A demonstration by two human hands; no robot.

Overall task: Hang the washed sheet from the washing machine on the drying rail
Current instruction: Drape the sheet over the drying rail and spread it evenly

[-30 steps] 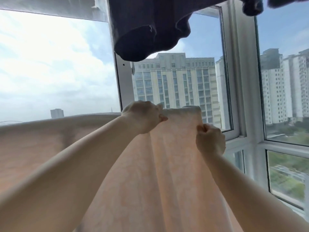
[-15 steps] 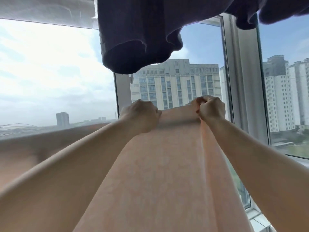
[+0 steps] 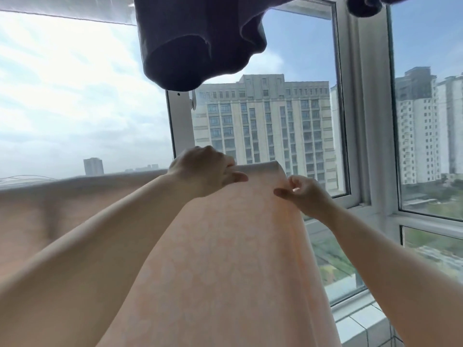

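At centre frame the left hand [image 3: 204, 169] grips the top fold of the sheet [image 3: 225, 246], steadying it, while the right hand [image 3: 307, 196] pinches its right edge just below, likely to tug it flat. The sheet drapes leftward over an unseen rail. Dark clothes [image 3: 198, 38] hang above, before the window [image 3: 350, 121].

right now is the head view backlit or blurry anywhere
Head view: strongly backlit by the bright sky; the dark garment overhead is nearly a silhouette, the sheet glows through, its left stretch is soft and blurred, and the window frame bows from wide-angle distortion.
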